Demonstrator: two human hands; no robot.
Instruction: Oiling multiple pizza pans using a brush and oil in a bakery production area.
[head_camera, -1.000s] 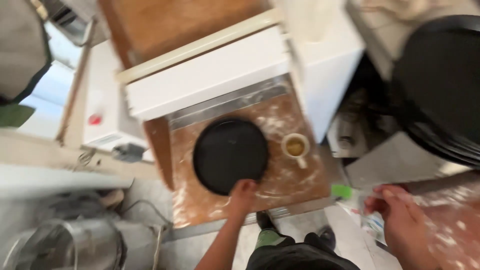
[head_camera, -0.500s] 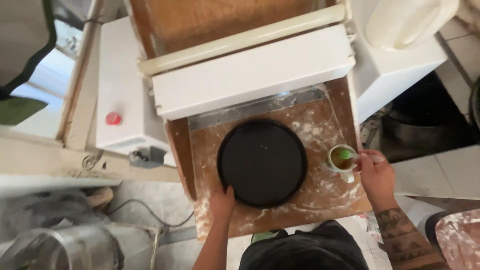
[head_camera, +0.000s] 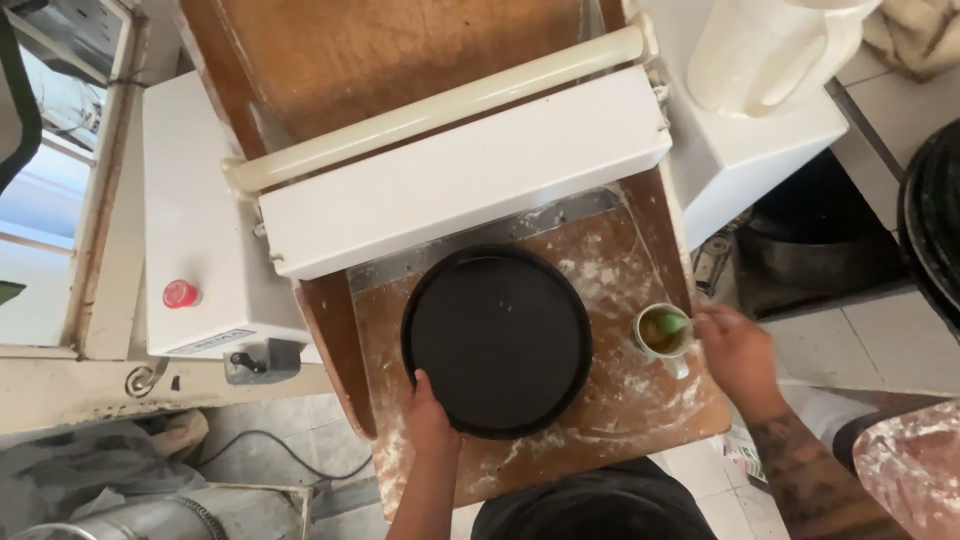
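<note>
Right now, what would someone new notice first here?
A round black pan sits in the middle of a floury wooden board, with the left hand on its near rim. To its right, the right hand dips a green brush into a small cup.

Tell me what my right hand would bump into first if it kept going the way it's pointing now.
The right hand points left toward the small white cup and seems already at the green tool in it. Beyond the cup lies the round black pan. Depth is hard to judge from above.
</note>
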